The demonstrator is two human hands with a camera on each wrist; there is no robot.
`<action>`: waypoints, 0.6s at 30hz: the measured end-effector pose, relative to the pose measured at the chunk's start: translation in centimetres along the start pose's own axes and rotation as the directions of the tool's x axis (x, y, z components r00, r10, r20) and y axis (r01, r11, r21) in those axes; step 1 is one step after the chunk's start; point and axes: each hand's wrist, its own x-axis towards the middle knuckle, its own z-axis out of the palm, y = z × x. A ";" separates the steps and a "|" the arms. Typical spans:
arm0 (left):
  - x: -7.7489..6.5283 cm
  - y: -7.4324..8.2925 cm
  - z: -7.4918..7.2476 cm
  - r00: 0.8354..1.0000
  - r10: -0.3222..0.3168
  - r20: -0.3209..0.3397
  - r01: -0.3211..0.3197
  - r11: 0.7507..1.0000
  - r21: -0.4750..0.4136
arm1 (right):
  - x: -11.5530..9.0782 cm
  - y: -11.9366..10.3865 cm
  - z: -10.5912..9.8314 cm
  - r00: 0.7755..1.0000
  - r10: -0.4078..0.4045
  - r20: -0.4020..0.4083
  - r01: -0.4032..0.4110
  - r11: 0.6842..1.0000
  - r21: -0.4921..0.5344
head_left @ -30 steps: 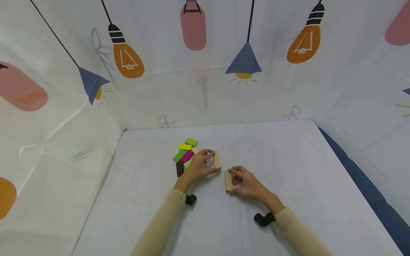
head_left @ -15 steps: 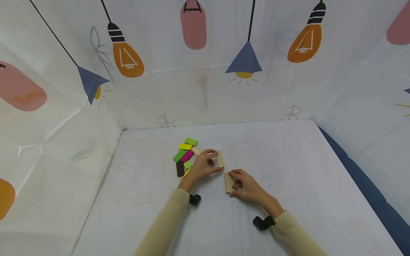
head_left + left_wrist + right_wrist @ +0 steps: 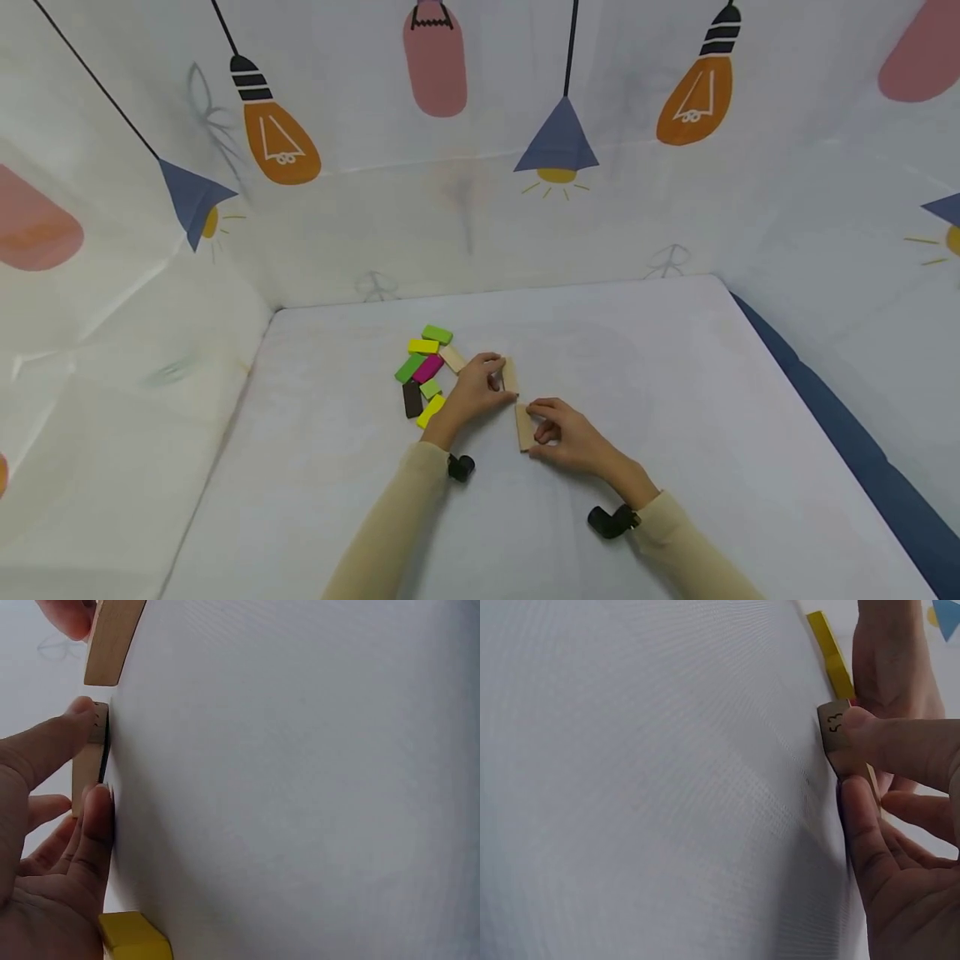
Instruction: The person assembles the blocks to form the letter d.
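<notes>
In the head view my left hand (image 3: 471,398) pinches a plain wooden block (image 3: 510,377) by its ends, between thumb and fingers. My right hand (image 3: 576,437) grips a second plain wooden block (image 3: 525,429) the same way, slightly nearer to me. The two blocks stand almost end to end, a narrow gap between them. Dark dots mark the end of the left hand's block (image 3: 88,769) in the left wrist view. Printed digits show on the end of the right hand's block (image 3: 834,729) in the right wrist view.
Left of the hands lies a loose cluster of coloured blocks: a magenta block (image 3: 428,368), a dark brown block (image 3: 412,399), a yellow block (image 3: 431,412), greens and another plain wooden block (image 3: 453,359). They rest on a white table (image 3: 637,358), with a printed curtain (image 3: 337,225) behind.
My left hand has shifted right with its block, away from the coloured cluster, uncovering the yellow block. The right hand's block is a little nearer the left one. The head view has turned slightly.
</notes>
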 end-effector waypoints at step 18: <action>0.3 0.7 -0.4 1.000 0.013 0.028 -0.012 0.999 -0.039 | 0.0 0.0 0.2 0.999 -0.019 -0.030 0.018 1.000 -0.019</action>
